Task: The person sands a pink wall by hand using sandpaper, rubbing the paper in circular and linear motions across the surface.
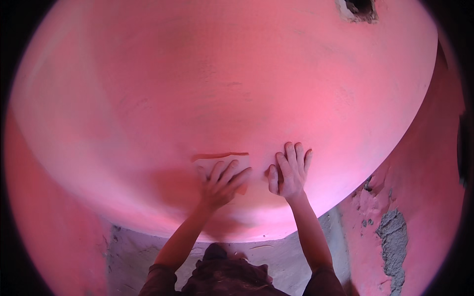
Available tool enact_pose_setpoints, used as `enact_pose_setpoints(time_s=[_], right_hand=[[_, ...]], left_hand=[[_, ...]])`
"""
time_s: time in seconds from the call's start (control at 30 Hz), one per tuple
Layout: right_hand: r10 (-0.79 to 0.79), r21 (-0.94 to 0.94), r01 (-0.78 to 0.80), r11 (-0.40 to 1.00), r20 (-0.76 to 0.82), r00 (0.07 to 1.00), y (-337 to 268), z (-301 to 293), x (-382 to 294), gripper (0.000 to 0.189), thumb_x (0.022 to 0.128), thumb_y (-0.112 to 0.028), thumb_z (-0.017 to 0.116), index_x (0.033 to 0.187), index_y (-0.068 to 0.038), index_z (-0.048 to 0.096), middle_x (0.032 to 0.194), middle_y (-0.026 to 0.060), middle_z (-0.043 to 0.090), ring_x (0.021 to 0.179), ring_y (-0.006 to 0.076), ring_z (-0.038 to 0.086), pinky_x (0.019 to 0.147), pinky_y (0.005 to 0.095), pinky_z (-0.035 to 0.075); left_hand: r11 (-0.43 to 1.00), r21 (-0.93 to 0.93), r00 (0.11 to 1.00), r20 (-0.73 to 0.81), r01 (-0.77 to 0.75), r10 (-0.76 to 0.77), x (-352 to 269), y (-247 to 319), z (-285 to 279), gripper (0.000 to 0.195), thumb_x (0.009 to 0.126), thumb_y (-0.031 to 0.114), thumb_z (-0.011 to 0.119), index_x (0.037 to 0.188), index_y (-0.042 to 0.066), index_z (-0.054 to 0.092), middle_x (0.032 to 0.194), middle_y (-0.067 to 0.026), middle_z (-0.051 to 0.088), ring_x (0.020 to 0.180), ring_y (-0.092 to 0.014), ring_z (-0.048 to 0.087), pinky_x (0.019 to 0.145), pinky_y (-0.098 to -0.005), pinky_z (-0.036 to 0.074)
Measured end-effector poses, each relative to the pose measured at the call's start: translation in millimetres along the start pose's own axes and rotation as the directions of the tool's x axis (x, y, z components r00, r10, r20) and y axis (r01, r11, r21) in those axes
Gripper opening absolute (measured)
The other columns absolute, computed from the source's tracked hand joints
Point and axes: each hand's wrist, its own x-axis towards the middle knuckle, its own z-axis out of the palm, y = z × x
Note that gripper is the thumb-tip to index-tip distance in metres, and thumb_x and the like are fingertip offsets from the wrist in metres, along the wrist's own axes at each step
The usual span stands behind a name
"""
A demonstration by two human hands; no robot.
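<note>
A pale, thin sheet (pixel 242 160), apparently sandpaper, lies against the pink wall (pixel 207 92) in front of me. Its upper edge curls outward and shows a reddish underside. My left hand (pixel 220 185) presses it to the wall with spread fingers, covering much of the sheet. To the right, my right hand (pixel 290 174) rests on the bare wall with its fingers pointing up and the thumb apart; it holds nothing. Pale dust coats the fingers of both hands. Faint grey smudges mark the paint above them.
A rough-edged hole (pixel 359 9) opens in the wall at the upper right. Below lies a grey floor (pixel 133 255). Pink surfaces flank both sides; the right one (pixel 426 192) has peeling paint and an exposed grey cement patch (pixel 394 236).
</note>
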Motion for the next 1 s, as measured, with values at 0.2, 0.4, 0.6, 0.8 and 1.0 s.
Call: enact_pose_setpoints(time_s=[0.2,0.4,0.6,0.8,1.0], right_hand=[[-0.057,-0.005,0.057,0.998,0.084,0.995,17,-13,21,0.034,0.087,-0.017,0.056,0.117,0.0,0.058,0.132,0.0237,0.052,0.128,0.0411,0.044,0.112,0.0555,0.016],[-0.068,-0.014,0.067,0.998,-0.069,0.995,-32,19,144,0.043,0.087,-0.021,0.058,0.125,-0.001,0.052,0.14,0.0236,0.045,0.133,0.04,0.038,0.112,0.055,0.019],[-0.44,-0.036,0.446,0.894,0.113,0.891,-70,45,246,0.052,0.086,-0.029,0.06,0.131,-0.004,0.049,0.141,0.0172,0.044,0.134,0.034,0.039,0.111,0.0542,0.021],[-0.301,-0.267,0.229,0.936,-0.27,0.914,-115,87,382,0.071,0.089,-0.038,0.052,0.138,0.009,0.032,0.141,0.0328,0.034,0.135,0.047,0.028,0.11,0.0574,0.019],[-0.323,-0.256,0.266,0.929,-0.215,0.922,-180,105,385,0.065,0.092,-0.034,0.045,0.138,0.01,0.031,0.14,0.0354,0.033,0.133,0.0472,0.031,0.111,0.0575,0.019]], left_hand=[[0.83,-0.014,0.821,-0.141,0.558,-0.554,16,-109,-38,0.057,0.089,0.034,0.049,0.141,0.014,0.042,0.153,-0.0247,0.019,0.143,-0.043,0.01,0.107,-0.0701,0.004],[0.971,-0.038,0.971,0.061,0.235,-0.233,-61,-62,-1,0.052,0.09,0.03,0.049,0.14,0.015,0.044,0.152,-0.0232,0.02,0.142,-0.043,0.012,0.109,-0.0659,0.005],[0.721,-0.154,0.701,-0.169,0.676,-0.693,-13,-187,-58,0.055,0.091,0.03,0.046,0.142,0.012,0.04,0.153,-0.0253,0.016,0.143,-0.044,0.006,0.11,-0.065,0.002],[0.947,-0.168,0.961,0.097,0.274,-0.261,-96,-158,-30,0.042,0.091,0.029,0.049,0.129,0.014,0.056,0.146,-0.0211,0.035,0.139,-0.046,0.023,0.11,-0.0637,0.009],[0.831,-0.032,0.816,-0.172,0.555,-0.552,-53,-260,-83,0.047,0.091,0.03,0.045,0.133,0.009,0.051,0.147,-0.0234,0.033,0.138,-0.046,0.024,0.108,-0.0685,0.01]])
